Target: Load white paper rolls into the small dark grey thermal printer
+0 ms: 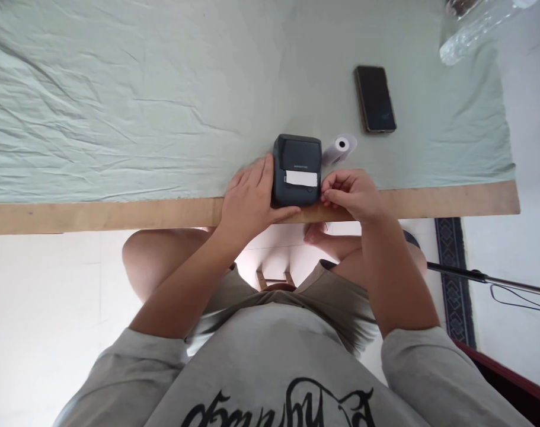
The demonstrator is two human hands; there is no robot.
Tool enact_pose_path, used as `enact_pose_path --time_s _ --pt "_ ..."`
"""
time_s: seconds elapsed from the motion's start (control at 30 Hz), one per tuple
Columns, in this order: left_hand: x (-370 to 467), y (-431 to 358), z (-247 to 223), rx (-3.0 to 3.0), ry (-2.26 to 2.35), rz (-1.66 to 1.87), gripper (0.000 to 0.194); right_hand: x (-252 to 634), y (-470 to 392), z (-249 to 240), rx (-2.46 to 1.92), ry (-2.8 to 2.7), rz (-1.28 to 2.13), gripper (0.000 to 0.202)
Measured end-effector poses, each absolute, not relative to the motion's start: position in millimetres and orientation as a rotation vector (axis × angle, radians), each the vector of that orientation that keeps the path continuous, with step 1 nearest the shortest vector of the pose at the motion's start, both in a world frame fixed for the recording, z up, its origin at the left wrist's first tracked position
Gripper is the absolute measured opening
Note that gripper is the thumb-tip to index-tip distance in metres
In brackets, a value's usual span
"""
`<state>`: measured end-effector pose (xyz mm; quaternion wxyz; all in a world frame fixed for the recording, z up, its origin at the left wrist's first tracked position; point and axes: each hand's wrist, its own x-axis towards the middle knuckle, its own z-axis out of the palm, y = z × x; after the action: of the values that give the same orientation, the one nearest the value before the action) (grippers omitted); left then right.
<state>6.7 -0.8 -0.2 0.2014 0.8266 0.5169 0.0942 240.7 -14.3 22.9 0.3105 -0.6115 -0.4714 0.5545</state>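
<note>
A small dark portable receipt printer (297, 155) sits near the table's front edge, with a strip of white paper (302, 178) showing at its slot. My left hand (251, 193) holds the printer from the left: the fingers lie along its side and the thumb reaches across its front. By the printer's right side, my right hand (350, 193) is closed, its fingers curled and the thumb pressed against them. Whether anything is in that pinch is hidden. Just beyond my right hand is a white paper roll (339, 148), its dark core hole facing up and a loose end at its right.
A black phone (375, 98) lies farther back on the right. A clear plastic bottle (463, 44) lies at the far right corner. Pale green cloth (163, 107) covers the table up to its wooden front edge (96, 214). Below the edge are my legs.
</note>
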Motion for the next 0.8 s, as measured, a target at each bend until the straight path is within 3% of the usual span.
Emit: enact_pose_path --time_s 0.8 --pt "6.8 -1.0 0.6 2.317 1.442 0.265 0.111 242.0 -16.1 13.7 -1.521 -1.267 1.388 0.024"
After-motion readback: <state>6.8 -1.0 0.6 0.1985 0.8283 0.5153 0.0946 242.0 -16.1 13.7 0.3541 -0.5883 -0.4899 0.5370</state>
